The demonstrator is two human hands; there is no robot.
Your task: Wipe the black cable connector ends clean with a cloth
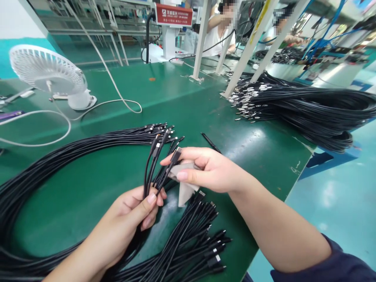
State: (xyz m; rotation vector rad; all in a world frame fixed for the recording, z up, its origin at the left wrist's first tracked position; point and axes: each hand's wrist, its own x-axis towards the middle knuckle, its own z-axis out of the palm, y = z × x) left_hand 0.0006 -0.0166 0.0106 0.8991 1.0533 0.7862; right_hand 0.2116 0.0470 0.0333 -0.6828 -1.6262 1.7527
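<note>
Several black cables [150, 168] stand up out of my left hand [138, 207], whose fingers are wrapped round them below the plugs. A pale cloth [188, 178] is pinched in my right hand [210, 168], beside one cable's black plug [176, 156]; the index finger reaches behind that plug. Below my hands lies a bundle of cable ends [202, 231] with black plugs and metal tips. Beyond them, more cable ends [158, 131] rest on the green table, their lengths curving round to the left.
A white fan [48, 72] with a white cord stands at the back left. A black pen [210, 141] lies right of centre. A large heap of black cables [293, 105] hangs over the right edge. White posts [202, 39] rise from the table; people sit behind it.
</note>
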